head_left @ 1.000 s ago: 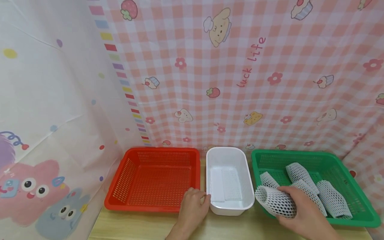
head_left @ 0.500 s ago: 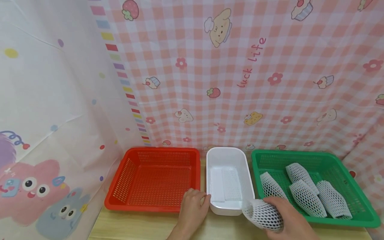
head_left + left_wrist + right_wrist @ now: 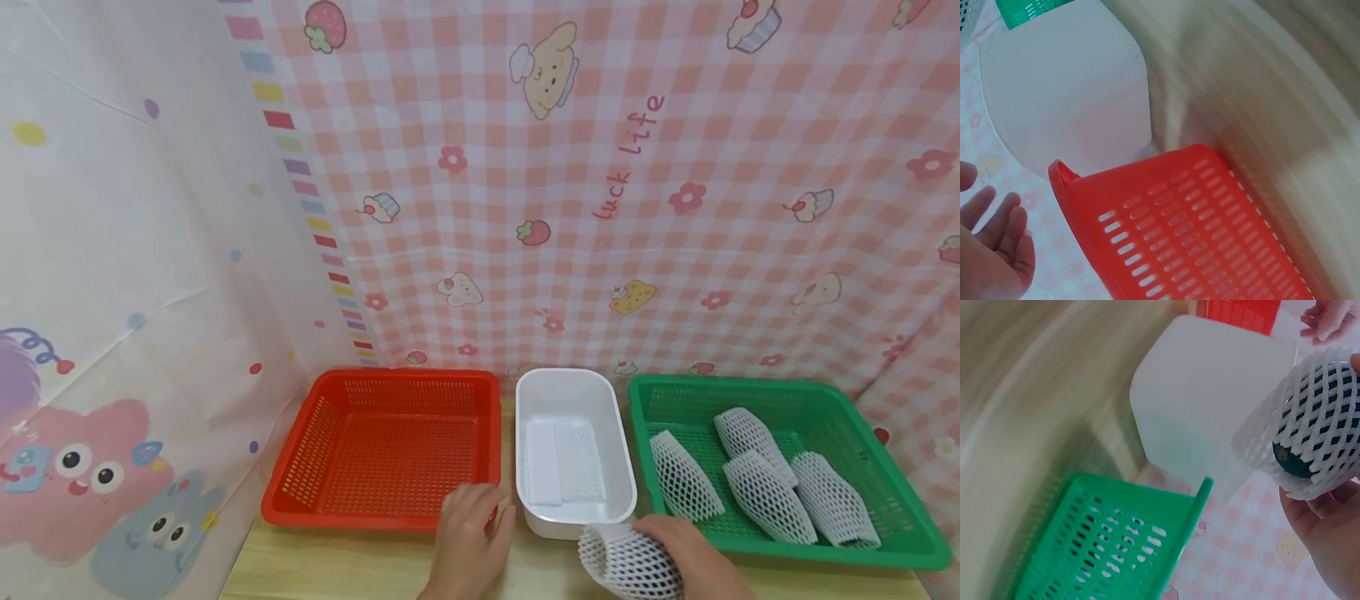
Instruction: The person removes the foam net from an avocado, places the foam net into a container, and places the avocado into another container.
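Note:
My right hand [image 3: 697, 558] grips a white foam net sleeve [image 3: 630, 567] with a dark round item inside, in front of the white tub [image 3: 536, 521]. In the right wrist view the sleeve's open end shows a dark green fruit [image 3: 1294, 464] with a brown spot, fingers curled round the net. Holding nothing, my left hand [image 3: 468, 542] is at the front right corner of the red basket [image 3: 367, 523], its fingers loosely bent. Several more net sleeves, among them one by the left wall [image 3: 686, 483], lie in the green basket [image 3: 787, 385].
Inside the white tub lie flat white foam pieces [image 3: 581, 462], one of them netted. The red basket, tub and green basket stand in a row on a wooden table [image 3: 315, 567]. A pink checked curtain [image 3: 480, 208] hangs close behind them.
My right hand has carried the netted fruit out from over the green basket, leftward and toward me, to the tub's front. My left hand has drawn slightly back from the tub.

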`<state>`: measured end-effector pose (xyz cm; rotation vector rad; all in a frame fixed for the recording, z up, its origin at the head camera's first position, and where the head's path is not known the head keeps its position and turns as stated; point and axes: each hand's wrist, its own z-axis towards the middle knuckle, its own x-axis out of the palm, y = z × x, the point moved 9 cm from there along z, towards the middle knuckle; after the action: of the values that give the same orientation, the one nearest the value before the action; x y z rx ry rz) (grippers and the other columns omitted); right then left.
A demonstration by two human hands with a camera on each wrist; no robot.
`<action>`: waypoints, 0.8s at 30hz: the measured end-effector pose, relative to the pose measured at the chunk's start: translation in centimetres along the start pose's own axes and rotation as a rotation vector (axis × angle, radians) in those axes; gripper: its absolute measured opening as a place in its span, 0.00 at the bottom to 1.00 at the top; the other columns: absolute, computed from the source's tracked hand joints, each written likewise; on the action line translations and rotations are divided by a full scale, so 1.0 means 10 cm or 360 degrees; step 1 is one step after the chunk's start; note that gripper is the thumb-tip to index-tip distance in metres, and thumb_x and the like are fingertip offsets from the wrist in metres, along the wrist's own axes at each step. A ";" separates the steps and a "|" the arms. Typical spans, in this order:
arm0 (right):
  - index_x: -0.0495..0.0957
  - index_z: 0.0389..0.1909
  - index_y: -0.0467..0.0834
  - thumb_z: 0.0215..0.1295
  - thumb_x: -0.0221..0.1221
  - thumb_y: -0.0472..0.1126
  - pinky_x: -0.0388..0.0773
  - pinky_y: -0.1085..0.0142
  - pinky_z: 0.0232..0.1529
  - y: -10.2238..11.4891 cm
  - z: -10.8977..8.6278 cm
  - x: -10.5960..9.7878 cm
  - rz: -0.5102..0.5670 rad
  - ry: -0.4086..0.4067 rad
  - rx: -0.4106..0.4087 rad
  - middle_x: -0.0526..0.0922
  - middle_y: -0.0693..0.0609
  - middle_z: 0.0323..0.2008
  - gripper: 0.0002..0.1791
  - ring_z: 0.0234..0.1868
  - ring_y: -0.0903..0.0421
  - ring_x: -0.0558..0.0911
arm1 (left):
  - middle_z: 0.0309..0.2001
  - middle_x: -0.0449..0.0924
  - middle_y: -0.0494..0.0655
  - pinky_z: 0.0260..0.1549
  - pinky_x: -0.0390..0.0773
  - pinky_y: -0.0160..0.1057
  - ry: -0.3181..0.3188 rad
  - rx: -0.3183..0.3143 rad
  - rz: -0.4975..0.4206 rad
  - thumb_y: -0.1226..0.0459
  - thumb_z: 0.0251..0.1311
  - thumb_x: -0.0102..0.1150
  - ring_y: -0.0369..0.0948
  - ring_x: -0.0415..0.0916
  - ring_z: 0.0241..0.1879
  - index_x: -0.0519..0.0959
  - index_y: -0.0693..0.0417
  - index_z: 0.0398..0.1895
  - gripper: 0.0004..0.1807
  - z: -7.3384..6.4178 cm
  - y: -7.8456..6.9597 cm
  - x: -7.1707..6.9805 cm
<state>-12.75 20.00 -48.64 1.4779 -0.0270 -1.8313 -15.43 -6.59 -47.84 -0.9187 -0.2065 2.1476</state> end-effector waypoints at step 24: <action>0.81 0.54 0.40 0.57 0.72 0.64 0.82 0.59 0.47 0.07 0.00 0.73 -0.0050 0.0313 -0.0051 0.82 0.47 0.48 0.36 0.50 0.52 0.80 | 0.39 0.83 0.42 0.40 0.73 0.31 0.0084 0.0526 -0.0232 0.58 0.75 0.54 0.38 0.78 0.38 0.87 0.51 0.38 0.13 -0.58 -0.18 0.21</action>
<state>-12.60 15.43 -54.34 1.6371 0.1220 -1.6949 -11.35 -4.71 -52.47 -0.7425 0.1038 1.9453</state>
